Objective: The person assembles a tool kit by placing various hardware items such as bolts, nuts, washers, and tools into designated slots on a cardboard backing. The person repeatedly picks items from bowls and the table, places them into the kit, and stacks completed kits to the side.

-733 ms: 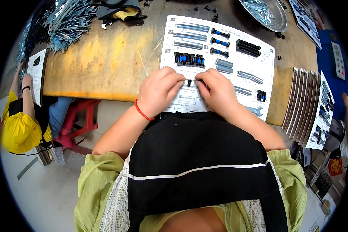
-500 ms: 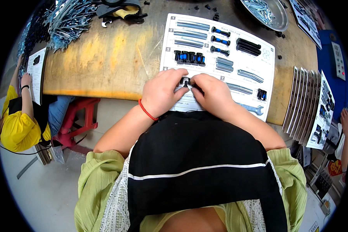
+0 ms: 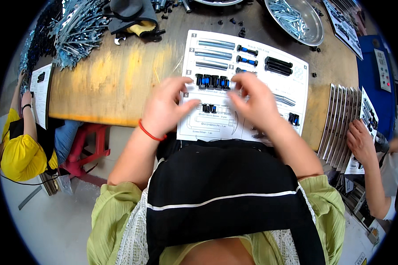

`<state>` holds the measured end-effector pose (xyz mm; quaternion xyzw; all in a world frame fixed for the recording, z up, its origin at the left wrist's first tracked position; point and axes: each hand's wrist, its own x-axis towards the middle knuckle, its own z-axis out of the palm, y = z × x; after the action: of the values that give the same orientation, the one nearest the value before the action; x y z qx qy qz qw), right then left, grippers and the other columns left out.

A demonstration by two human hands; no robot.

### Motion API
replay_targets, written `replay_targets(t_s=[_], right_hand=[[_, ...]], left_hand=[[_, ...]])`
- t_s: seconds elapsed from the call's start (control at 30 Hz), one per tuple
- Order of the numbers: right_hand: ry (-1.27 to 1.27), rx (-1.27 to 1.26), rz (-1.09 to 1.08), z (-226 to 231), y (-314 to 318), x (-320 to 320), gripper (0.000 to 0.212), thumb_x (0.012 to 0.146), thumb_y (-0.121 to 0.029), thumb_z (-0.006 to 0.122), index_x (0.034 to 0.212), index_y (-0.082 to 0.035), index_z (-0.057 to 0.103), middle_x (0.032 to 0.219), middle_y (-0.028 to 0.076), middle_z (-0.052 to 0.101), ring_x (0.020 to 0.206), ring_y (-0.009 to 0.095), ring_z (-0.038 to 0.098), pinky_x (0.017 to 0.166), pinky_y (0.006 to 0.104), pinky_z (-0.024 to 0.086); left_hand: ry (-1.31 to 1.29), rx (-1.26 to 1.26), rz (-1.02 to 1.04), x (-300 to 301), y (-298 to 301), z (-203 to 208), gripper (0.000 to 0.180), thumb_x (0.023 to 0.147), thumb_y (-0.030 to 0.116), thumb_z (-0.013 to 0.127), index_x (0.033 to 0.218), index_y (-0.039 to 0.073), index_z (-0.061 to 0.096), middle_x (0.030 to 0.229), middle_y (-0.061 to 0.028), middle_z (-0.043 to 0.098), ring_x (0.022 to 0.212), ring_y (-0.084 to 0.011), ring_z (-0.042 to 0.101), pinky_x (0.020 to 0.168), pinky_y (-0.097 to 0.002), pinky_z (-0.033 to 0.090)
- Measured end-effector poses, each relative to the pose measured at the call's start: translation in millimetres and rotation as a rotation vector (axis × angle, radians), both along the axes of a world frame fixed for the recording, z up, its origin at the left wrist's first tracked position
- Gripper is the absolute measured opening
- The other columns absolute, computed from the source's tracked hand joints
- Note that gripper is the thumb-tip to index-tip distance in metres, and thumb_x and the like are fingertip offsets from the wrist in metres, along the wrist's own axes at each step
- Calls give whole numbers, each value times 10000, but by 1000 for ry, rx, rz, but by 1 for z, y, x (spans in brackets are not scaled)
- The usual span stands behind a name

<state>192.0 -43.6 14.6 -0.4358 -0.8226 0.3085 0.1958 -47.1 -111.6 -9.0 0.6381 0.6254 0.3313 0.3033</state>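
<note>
A white printed card lies before me on the wooden table. My left hand is over its left edge, thumb and forefinger apart, holding nothing. Opposite it, my right hand hovers at the right of a row of black bolts with blue bands, its fingers also spread. Below that row, between my hands, sit several small black screws. Steel tubes and more black bolts show higher on the card; whether they are real or printed I cannot tell. Slight motion blur covers both hands.
Wrenches are heaped at the far left, near a grey-and-yellow glove. A metal bowl of screws stands at the far right. Upright cards line the right; a co-worker's hand touches them. Another person works at left.
My hands have parted and moved off the small screws, which now show between them. At the right, a co-worker's hand has come onto the upright cards. The whole view has shifted slightly.
</note>
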Motion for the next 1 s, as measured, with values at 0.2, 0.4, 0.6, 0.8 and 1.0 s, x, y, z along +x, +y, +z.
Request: replay_targets(t_s=[0.2,0.4,0.6,0.8,1.0], right_hand=[[-263,229,-227,8,123,-2,311,886,-234,649,1182,-139,654,1047,101,634,1026,290,624,870,400,513],[-230,122,-271,-29,200,-23,252,829,-233,690,1058,-134,734,989,138,715,934,319,674,842,398,534],[-75,214,-335,-30,199,-7,218,913,-175,568,1080,-92,681,1048,149,677,984,341,638,855,426,509],[-330,357,-333,-27,188,2,239,925,-136,528,1132,-74,631,947,150,645,885,357,629,769,472,514],[-632,312,-460,-20,196,-11,332,916,-94,481,1237,-39,544,1015,216,669,952,360,669,769,446,556]], left_hand=[[179,180,17,-12,116,19,336,846,222,726,1133,54,677,904,-73,637,761,-186,617,724,-308,518],[324,-2,58,32,218,-1,316,865,318,681,1108,122,734,984,-124,726,895,-283,689,830,-379,534],[277,11,58,40,228,4,271,902,280,616,1092,124,730,1027,-118,715,935,-308,675,851,-390,529],[286,112,21,54,240,-3,261,934,250,570,1108,117,713,1030,-142,705,937,-333,665,852,-410,529],[475,-30,6,70,253,3,223,930,264,595,1034,122,734,974,-122,714,901,-328,670,818,-424,537]])
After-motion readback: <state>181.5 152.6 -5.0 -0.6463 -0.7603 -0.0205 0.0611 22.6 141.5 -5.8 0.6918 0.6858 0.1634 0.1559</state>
